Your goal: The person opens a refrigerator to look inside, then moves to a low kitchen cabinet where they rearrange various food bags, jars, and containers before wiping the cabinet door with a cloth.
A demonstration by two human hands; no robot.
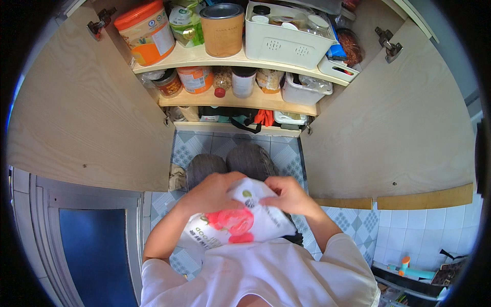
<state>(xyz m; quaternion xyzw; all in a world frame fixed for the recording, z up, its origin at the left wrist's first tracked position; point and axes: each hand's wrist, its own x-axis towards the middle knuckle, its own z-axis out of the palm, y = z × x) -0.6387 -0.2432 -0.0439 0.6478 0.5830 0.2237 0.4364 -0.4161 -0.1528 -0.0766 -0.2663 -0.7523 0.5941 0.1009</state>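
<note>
A white plastic food bag (264, 220) printed with a red picture rests in front of my shirt, above my lap. My left hand (216, 193) grips its left side, with the thumb over the printed front. On the upper right edge, my right hand (287, 194) pinches the bag between thumb and fingers. Both hands are close together near the bag's top. Whether the bag is sealed I cannot tell. My knees (249, 159) in grey trousers lie just beyond it.
An open cabinet stands ahead, its left door (92, 115) and right door (383, 122) swung wide. The upper shelf (188, 60) bears an orange-lidded tub (144, 34), a tan can (222, 32) and a white basket (285, 46). Jars and a bin (305, 92) fill the middle shelf (230, 100).
</note>
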